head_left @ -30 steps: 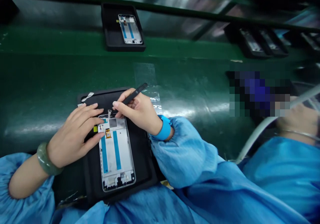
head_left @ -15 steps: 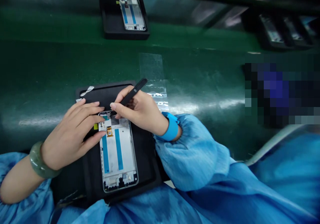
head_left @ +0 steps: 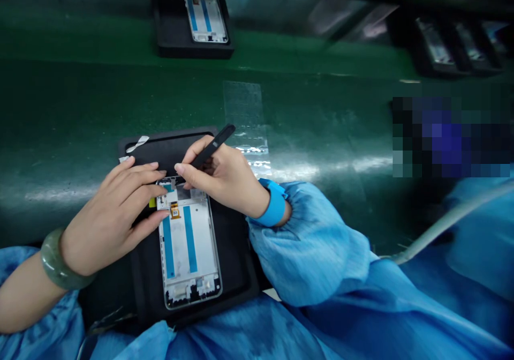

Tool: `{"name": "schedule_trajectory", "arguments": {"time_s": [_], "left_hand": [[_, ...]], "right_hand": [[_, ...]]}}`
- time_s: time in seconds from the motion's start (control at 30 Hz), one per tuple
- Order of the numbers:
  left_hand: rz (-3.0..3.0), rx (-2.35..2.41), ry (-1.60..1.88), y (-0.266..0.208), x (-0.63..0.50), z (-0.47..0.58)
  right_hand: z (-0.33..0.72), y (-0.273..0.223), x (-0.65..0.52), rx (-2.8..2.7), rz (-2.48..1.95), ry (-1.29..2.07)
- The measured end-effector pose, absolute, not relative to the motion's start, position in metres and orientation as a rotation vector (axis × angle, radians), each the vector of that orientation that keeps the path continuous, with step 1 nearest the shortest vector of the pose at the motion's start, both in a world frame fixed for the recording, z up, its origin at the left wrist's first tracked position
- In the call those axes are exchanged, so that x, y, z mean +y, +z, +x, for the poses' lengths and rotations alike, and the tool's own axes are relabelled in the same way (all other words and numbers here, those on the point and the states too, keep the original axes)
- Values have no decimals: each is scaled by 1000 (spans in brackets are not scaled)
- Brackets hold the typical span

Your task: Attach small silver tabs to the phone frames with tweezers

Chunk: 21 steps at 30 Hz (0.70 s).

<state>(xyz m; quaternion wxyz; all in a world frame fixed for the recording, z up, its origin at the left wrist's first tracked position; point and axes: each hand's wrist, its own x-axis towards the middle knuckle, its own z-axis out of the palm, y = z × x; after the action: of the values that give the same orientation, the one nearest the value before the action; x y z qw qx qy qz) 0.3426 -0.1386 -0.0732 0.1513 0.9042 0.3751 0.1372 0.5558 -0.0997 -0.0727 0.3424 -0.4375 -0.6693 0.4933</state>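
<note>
I see the phone frame [head_left: 180, 245] lying lengthwise near to far in a black tray [head_left: 233, 258]; the left hand [head_left: 108, 210], loosely spread, touches its far-left edge, the right hand [head_left: 225, 180] pinching a black tool [head_left: 217, 141] above its far end.

Saw a glossy green counter [head_left: 100, 108], streaked with pale reflections. Found a near black tray [head_left: 236, 258] lying flat on it, with a clear plastic strip [head_left: 243, 103] just past its far right corner. Spotted a second black tray [head_left: 171, 33] farther back, and blurred dark trays [head_left: 450, 72] at far right.
</note>
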Motion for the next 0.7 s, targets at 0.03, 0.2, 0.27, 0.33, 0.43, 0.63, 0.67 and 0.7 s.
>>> {"name": "schedule_trajectory", "arguments": {"time_s": [0.03,0.2,0.27,0.33,0.43,0.63,0.67,0.7], "left_hand": [[2594,1077,392,-73,-139,343],[2605,1072,384,-73,-138,342],[2607,1073,386,-73,-138,342],[2607,1072,383,-73,-138,342],[2606,1074,380,-73,-138,342],[2653,1052,360,-74,-137,341],[2672,1044,352,-74,-137,341],[2691,1038,346,-74,-137,342]], "right_hand": [[556,-72,-100,-1743,-1139,1277],[556,-72,-100,-1744,-1156,1280],[556,-72,-100,-1746,-1161,1276],[556,-72,-100,-1757,-1165,1261],[556,-73,-99,-1770,-1160,1243],[556,-73,-99,-1819,-1174,1196],[556,-73,-99,-1832,-1176,1180],[556,-73,-98,-1842,-1176,1168]]}}
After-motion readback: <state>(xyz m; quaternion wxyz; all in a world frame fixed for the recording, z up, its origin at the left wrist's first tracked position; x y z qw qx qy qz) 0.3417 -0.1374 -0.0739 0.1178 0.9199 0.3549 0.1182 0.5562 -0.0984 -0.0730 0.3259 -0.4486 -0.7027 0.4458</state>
